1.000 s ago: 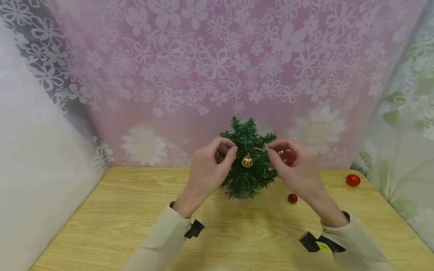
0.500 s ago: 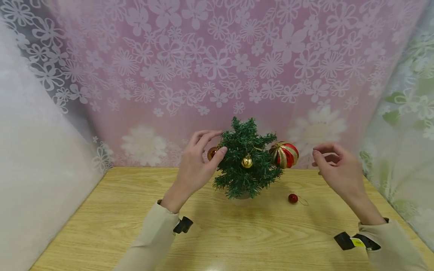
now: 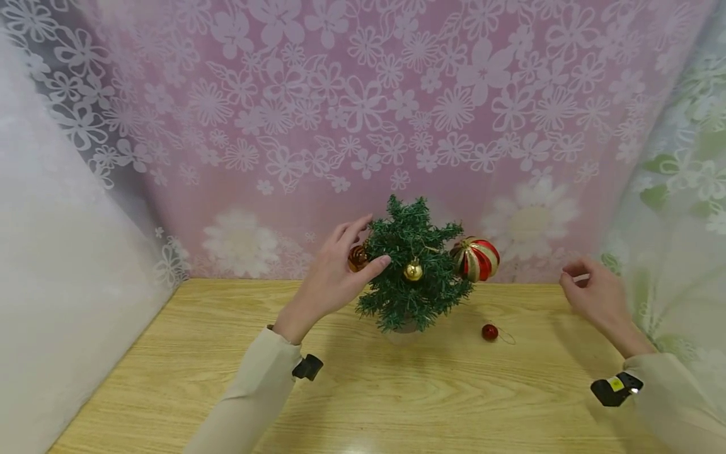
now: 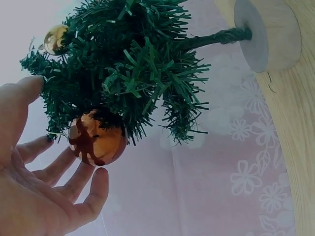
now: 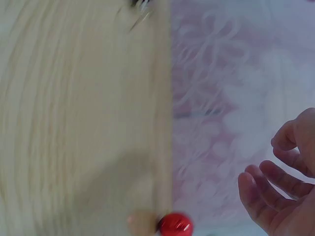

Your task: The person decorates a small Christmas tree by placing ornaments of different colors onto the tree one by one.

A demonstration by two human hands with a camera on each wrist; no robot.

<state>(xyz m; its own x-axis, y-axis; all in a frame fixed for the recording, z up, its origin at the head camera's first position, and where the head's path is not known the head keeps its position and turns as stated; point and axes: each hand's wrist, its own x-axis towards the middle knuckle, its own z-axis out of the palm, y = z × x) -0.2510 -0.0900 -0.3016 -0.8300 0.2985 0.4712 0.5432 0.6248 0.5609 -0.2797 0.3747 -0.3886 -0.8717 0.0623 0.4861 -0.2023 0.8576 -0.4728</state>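
Note:
A small artificial Christmas tree [image 3: 411, 296] stands on a round wooden base [image 4: 280, 39]. My left hand [image 3: 329, 271] is at its left side, thumb and fingers spread around a shiny copper ball ornament [image 4: 106, 140] that hangs there. The thumb tip reaches the front branches. At the front hangs a small gold ornament [image 3: 413, 271], and on the right side a big red-and-gold striped ball [image 3: 481, 260]. Off to the right, my right hand [image 3: 602, 302] hovers over the table with fingers loosely bent, holding nothing. A red bauble [image 5: 175, 225] shows low in the right wrist view.
On the wood-grain table [image 3: 397, 391], a small dark red bauble [image 3: 489, 332] with a string loop lies right of the tree. A pink flowered curtain [image 3: 340, 126] hangs behind, with pale curtains on both sides.
My right hand has left the tree and moved right, uncovering the striped ball. My left hand has shifted left from the front branches to beside the copper ornament, its fingers spreading.

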